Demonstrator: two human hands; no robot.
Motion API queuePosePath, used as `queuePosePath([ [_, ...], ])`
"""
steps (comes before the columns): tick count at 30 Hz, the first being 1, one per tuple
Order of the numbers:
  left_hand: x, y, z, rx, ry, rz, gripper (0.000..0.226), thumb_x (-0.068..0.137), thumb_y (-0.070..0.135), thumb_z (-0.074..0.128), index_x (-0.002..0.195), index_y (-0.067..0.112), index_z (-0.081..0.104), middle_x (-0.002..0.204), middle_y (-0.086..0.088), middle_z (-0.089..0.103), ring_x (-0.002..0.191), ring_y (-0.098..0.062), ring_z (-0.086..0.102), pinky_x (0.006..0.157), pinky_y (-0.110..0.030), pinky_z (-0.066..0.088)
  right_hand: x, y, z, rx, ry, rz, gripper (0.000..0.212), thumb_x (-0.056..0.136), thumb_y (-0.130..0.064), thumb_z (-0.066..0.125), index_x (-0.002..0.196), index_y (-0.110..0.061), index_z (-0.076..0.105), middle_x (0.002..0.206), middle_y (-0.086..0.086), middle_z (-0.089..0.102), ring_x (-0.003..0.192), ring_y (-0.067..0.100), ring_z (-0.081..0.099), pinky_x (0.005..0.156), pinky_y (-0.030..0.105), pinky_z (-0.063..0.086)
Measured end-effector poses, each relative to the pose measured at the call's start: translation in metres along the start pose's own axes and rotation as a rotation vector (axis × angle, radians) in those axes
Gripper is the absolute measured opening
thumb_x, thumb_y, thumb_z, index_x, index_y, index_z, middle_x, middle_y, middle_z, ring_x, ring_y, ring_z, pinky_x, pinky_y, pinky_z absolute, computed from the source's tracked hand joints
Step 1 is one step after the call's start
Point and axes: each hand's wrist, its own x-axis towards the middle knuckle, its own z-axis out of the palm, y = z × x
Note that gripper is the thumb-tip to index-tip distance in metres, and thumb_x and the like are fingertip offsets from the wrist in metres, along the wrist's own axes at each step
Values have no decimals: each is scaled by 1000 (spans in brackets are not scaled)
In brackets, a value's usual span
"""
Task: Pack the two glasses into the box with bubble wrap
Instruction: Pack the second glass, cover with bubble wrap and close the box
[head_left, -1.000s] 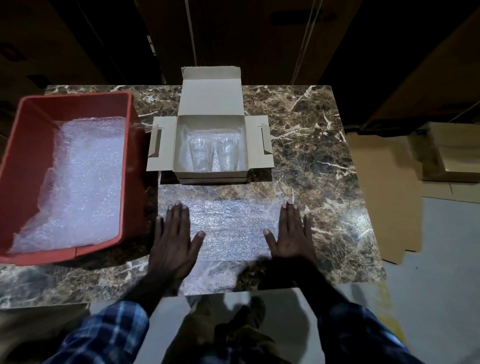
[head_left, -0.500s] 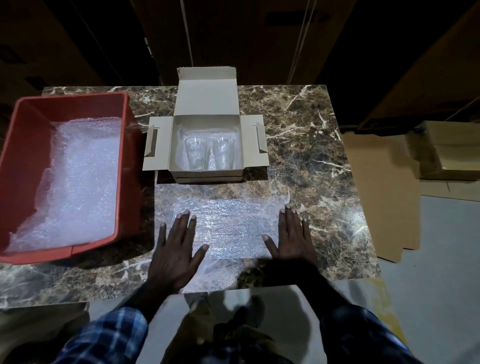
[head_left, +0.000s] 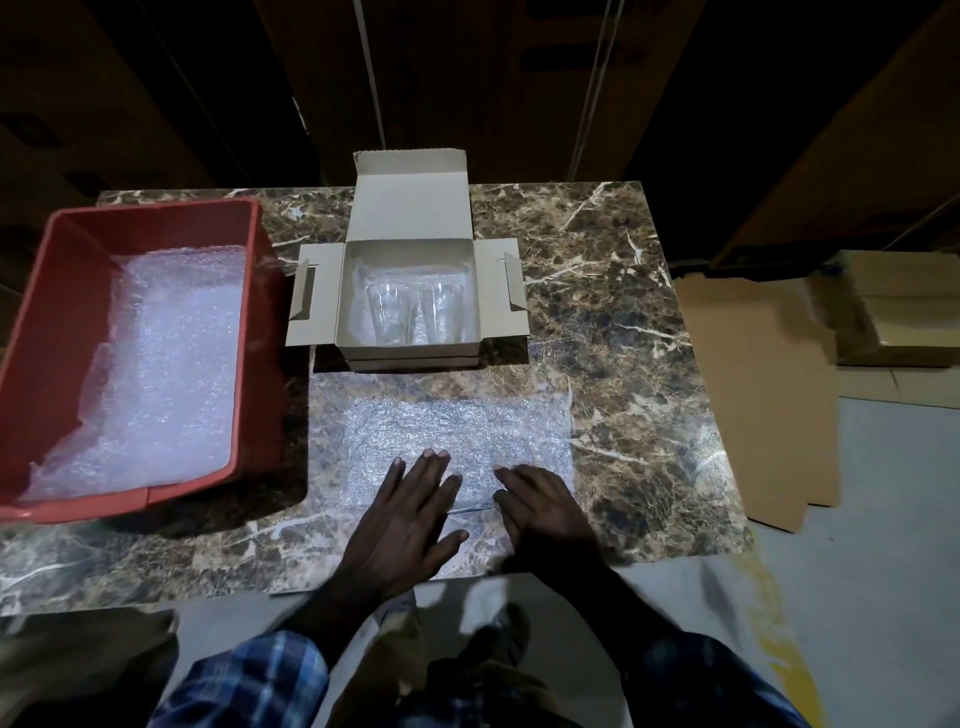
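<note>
Filling most of the view, a brown marble table (head_left: 613, 291) carries everything in play. Largest on it is a red bin (head_left: 249, 338) at the left edge, holding a loose heap of bubble wrap (head_left: 161, 358) that lies against its floor and left wall. Beside the bin, toward the far middle of the table, stands an open cardboard box (head_left: 410, 358), its lid raised at the back and its two side flaps spread flat to left and right. Near the front edge, just in front of the box, a flat sheet of bubble wrap (head_left: 467, 431) lies spread on the marble. Inside the box two clear glasses (head_left: 415, 317) lie side by side on a lining of wrap, close together, though whether they touch cannot be told. Off the table to the right, flattened cardboard (head_left: 753, 395) rests on the floor, with more cartons behind it.

Both hands rest on the sheet's near part, close to each other. The left hand (head_left: 405, 525) lies palm down with fingers straight and spread, pressing the wrap and gripping nothing. The right hand (head_left: 545, 509) also lies on the sheet, its fingers bent slightly and angled toward the left hand; whether they pinch the wrap's edge cannot be told. Blue checked sleeves (head_left: 249, 680) show at the bottom.
</note>
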Motion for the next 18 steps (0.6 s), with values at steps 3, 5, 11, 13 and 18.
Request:
queuePosePath([
  [3,4,3,0,0,83,4,47,99,43,49,130,11,64,145,-11,54,142,-28,41,116,-50,29,5,-5,-7,54,28,55,15,91,-8,57,93,-4,71,116,10,70,102,30,61,89,38,50],
  [5,3,2,-2,-6,135,8,38,98,32,49,122,11,69,136,-8,62,135,-28,49,112,-49,34,7,-6,-10,91,24,86,11,86,-4,64,95,-3,70,113,10,70,102,28,59,90,38,49],
  [11,0,-25,-11,-72,173,2,32,95,24,46,107,13,74,115,-2,73,114,-26,65,104,-41,38,-3,2,-18,142,-154,155,37,88,-26,61,120,-8,63,123,7,67,115,24,54,101,36,40],
  [13,-3,-31,-18,-106,171,-29,27,94,25,50,106,15,72,109,1,73,110,-23,66,102,-36,38,-4,7,-21,135,-155,163,32,87,-19,57,116,-9,66,125,8,67,115,26,55,99,39,43],
  [18,-12,-40,-45,-177,232,-86,35,95,36,49,94,13,75,92,-2,75,90,-18,66,87,-29,40,-6,19,-31,181,-82,377,23,82,-2,60,99,-12,72,105,7,72,99,27,63,85,39,52],
])
